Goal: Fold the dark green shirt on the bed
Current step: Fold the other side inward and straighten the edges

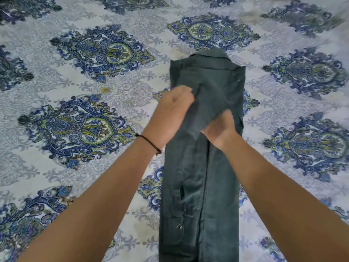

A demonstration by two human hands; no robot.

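Note:
The dark green shirt [200, 186] lies on the bed as a long narrow strip, collar at the far end, sides folded in, and a cuffed sleeve with a snap along its left side. My left hand [173, 108] grips a fold of the shirt's cloth near its upper middle. My right hand [220, 129] holds the lower end of that same raised fold, which looks like a sleeve. The fingertips of both hands are hidden in the cloth. A thin dark cord circles my left wrist.
The bed [85, 82] is covered by a white sheet printed with large blue and green paisley medallions, and it spreads on all sides of the shirt. A grey blurred edge [336, 8] shows at the far right corner.

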